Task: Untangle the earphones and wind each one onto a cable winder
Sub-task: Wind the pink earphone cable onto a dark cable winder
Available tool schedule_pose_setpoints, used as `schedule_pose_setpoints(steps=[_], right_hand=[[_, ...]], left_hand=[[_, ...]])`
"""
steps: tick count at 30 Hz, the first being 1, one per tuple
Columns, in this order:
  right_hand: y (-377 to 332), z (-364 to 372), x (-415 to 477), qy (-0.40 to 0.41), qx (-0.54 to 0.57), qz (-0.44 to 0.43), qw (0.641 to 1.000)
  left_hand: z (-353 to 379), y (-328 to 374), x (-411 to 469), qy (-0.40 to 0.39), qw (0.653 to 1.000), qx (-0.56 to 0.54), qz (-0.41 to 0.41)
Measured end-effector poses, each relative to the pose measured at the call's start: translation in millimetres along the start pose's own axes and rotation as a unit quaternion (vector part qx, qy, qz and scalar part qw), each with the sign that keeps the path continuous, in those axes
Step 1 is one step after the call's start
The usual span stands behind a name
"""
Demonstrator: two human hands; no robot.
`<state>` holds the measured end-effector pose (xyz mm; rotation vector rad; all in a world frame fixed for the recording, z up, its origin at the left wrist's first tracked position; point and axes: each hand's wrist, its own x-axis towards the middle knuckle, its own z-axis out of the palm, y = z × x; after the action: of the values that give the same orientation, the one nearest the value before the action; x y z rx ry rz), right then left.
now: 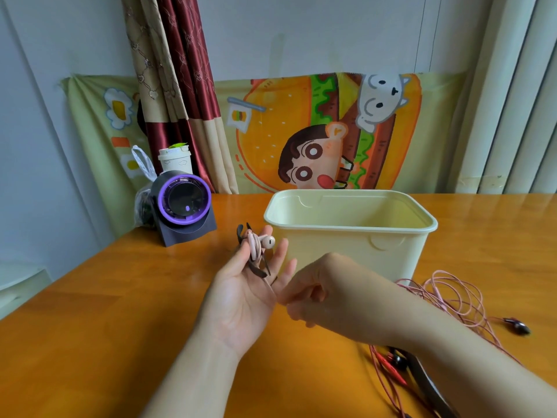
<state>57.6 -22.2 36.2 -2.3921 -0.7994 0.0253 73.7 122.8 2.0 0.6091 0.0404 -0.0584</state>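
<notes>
My left hand (241, 297) is palm up above the table and holds a dark cable winder (256, 267) between thumb and fingers. A few turns of pink earphone cable and a pink earbud (268, 241) sit on the winder. My right hand (310, 297) hovers just right of the left fingers, its fingers curled as in a pinch. It is blurred, and whatever it holds is hidden. The loose pink cable (452, 297) lies tangled on the table to the right, behind my right forearm. A red earphone cable (388, 375) lies at the lower right.
A cream plastic tub (349, 233) stands open right behind my hands. A black and purple fan (184, 206) with a cup and a plastic bag behind it sits at the back left. A dark strap (428, 384) and a dark earbud (517, 324) lie at the right.
</notes>
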Motion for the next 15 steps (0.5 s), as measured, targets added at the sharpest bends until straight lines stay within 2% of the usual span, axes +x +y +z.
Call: schedule_pose_setpoints(steps=[5,9,13,15], right_hand=[[-2.9,-3.3,-2.1,0.016,-0.077,-0.004,0.997],[-8.1,-22.4,-8.9,0.048,-0.072,0.006,0.996],[-12.6,-16.9,-12.1,0.018,-0.11,0.001,0.994],[-14.1,-12.0,-11.6,-0.001,-0.116,0.005,0.993]], left_hand=[[-2.7,2.5,-0.8,0.004,0.999,0.051,-0.013],[-5.0,-0.6,1.8,-0.003,0.994,0.105,-0.015],[-10.4,-5.7,6.1,-0.078,0.971,0.226,0.023],[-13.4,-5.6,8.5,-0.079,0.977,0.196,0.009]])
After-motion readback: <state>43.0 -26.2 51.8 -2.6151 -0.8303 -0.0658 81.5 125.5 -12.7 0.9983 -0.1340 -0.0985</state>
